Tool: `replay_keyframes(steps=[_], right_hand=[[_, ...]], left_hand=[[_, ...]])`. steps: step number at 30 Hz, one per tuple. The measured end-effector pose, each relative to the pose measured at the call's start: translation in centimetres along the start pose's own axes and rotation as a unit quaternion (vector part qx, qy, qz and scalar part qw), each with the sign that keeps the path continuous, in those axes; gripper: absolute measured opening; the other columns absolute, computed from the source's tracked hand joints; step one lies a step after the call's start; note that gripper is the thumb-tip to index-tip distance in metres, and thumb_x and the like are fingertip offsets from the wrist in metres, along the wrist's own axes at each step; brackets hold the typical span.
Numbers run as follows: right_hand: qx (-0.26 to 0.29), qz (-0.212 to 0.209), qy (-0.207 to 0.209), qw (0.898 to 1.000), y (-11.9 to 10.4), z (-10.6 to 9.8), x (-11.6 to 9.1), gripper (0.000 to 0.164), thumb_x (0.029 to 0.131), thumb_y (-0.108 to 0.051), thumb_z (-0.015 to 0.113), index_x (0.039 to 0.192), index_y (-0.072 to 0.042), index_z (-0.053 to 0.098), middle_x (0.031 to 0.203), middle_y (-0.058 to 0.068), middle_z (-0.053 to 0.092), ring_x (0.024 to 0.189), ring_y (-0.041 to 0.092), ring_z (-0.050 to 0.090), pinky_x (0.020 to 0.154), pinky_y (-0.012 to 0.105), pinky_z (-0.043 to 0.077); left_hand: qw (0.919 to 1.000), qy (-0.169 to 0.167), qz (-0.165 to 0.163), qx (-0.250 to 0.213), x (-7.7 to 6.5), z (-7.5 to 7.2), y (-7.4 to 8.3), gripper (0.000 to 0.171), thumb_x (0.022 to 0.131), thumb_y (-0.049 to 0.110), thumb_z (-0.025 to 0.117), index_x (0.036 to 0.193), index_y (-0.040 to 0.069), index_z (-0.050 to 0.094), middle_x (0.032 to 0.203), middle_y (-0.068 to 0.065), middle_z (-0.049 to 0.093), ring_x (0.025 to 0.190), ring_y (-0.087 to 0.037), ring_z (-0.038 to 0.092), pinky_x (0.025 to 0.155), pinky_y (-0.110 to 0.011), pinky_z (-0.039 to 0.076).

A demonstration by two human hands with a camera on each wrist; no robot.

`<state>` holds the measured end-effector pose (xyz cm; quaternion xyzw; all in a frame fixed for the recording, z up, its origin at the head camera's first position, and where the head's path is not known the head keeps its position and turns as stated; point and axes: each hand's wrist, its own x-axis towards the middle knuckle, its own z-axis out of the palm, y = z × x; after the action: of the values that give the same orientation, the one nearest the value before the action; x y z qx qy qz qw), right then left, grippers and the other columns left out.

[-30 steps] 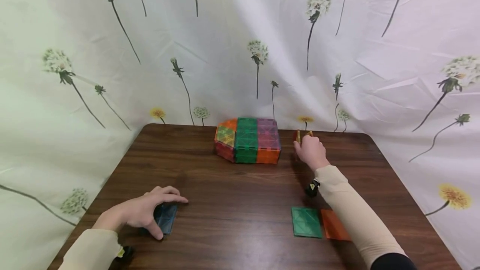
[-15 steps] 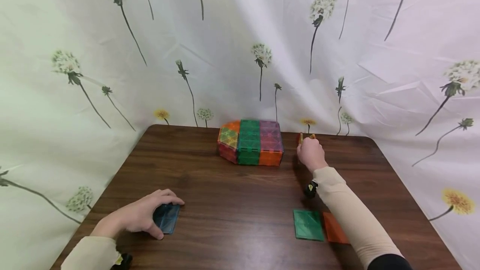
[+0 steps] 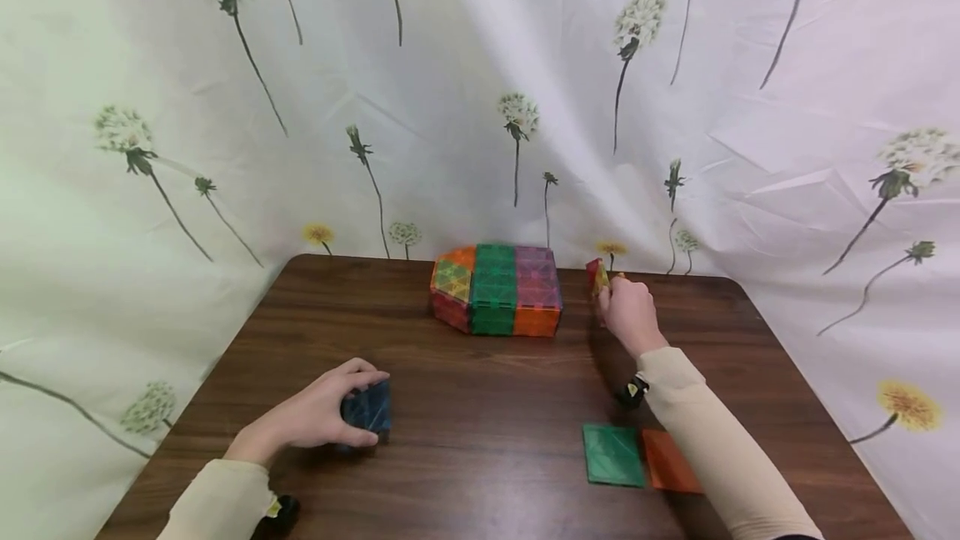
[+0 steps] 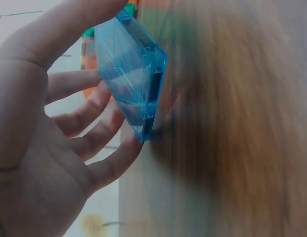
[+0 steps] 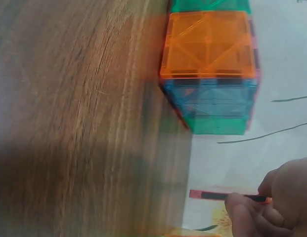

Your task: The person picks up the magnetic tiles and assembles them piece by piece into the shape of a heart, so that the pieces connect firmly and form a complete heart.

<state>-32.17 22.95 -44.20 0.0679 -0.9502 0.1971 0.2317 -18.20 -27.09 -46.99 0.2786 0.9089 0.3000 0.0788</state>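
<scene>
My left hand (image 3: 318, 413) grips a blue magnetic tile (image 3: 369, 407) between thumb and fingers. In the left wrist view the blue tile (image 4: 128, 69) is tilted and held above the table; whether it is one tile or a stack I cannot tell. At the back right, my right hand (image 3: 632, 315) pinches a red-edged magnetic tile (image 5: 207, 194). From the head, red and yellow tile parts (image 3: 597, 275) show past its fingers. To its left stands a box-like build of magnetic tiles (image 3: 495, 290) in green, purple, orange, yellow and red. Its right end shows a blue face (image 5: 212, 98).
A green square tile (image 3: 613, 455) lies flat on the brown table (image 3: 480, 440) at the right front. Beside it is an orange tile (image 3: 669, 461), partly under the right forearm. A dandelion-print cloth (image 3: 450, 107) hangs behind the table's back edge.
My left hand has picked the blue tile up off the table and carried it rightward and slightly away. The red and yellow piece at my right hand has turned, showing more of its face.
</scene>
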Motion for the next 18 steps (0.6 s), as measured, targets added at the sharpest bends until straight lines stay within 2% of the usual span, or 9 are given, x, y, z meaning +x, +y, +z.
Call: replay_keyframes(steps=[5, 9, 14, 18], right_hand=[[0.02, -0.044, 0.034, 0.998, 0.0, -1.7, -1.0, 0.031, 0.102, -0.012, 0.062, 0.072, -0.005, 0.061, 0.067, 0.015, 0.067, 0.06, 0.035, 0.064, 0.059, 0.052, 0.053], [0.045, -0.082, 0.064, 0.994, -0.2, -3.0, -1.7, 0.026, 0.103, -0.012, 0.066, 0.078, -0.005, 0.064, 0.067, 0.01, 0.067, 0.056, 0.023, 0.059, 0.053, 0.041, 0.049], [0.083, -0.149, 0.101, 0.98, -0.6, -4.4, -2.4, 0.019, 0.101, -0.008, 0.069, 0.082, -0.005, 0.068, 0.067, 0.006, 0.067, 0.054, 0.015, 0.056, 0.051, 0.034, 0.046], [0.116, -0.194, 0.082, 0.971, -1.2, -5.3, -3.0, 0.011, 0.099, -0.008, 0.072, 0.088, -0.007, 0.072, 0.073, 0.002, 0.069, 0.058, 0.009, 0.058, 0.052, 0.03, 0.049]], left_hand=[[0.999, 0.026, 0.025, -0.027, 1.5, 0.6, 0.5, 0.079, 0.082, 0.042, 0.091, 0.148, 0.014, 0.057, 0.135, 0.003, 0.055, 0.121, -0.024, 0.06, 0.097, -0.047, 0.055], [0.9972, 0.022, 0.031, -0.064, 2.4, 0.8, 0.9, 0.08, 0.084, 0.038, 0.09, 0.152, 0.02, 0.052, 0.141, 0.002, 0.056, 0.129, -0.026, 0.059, 0.101, -0.051, 0.054], [0.9923, 0.013, 0.039, -0.117, 3.6, 1.2, 1.2, 0.081, 0.087, 0.031, 0.089, 0.156, 0.015, 0.049, 0.146, -0.004, 0.055, 0.133, -0.029, 0.056, 0.103, -0.053, 0.054], [0.9893, 0.014, 0.051, -0.136, 4.5, 1.7, 1.3, 0.08, 0.089, 0.028, 0.087, 0.156, 0.01, 0.048, 0.145, -0.009, 0.053, 0.128, -0.029, 0.055, 0.101, -0.05, 0.056]])
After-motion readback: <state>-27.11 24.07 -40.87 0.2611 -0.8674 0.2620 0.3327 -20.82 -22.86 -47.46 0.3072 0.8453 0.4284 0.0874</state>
